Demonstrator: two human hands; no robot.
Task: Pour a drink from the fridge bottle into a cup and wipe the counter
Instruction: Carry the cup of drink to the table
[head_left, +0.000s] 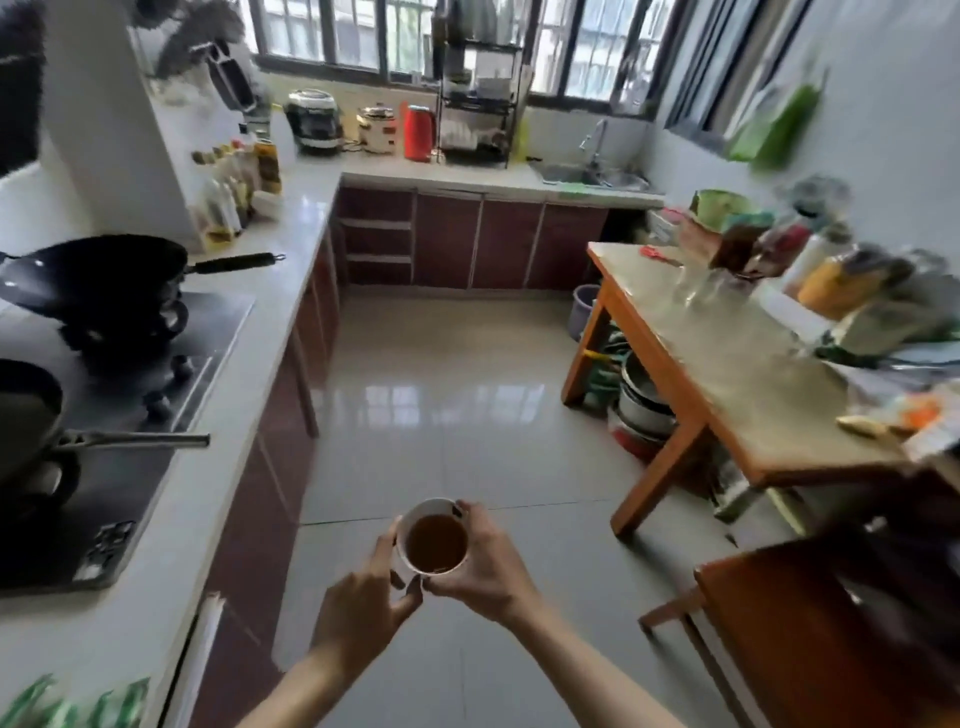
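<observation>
Over the tiled floor (441, 415), a filled cup (435, 540) is held in both hands.
In the head view, the cup is clasped round its wall by the right hand (485, 564) and cradled by the curled left hand (363, 608), likely to keep the brown drink (435, 543) level; the counter (291, 223) lies left.

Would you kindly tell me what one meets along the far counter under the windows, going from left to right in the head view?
Black rice cooker → white cooker → red kettle → dish rack → sink.
</observation>
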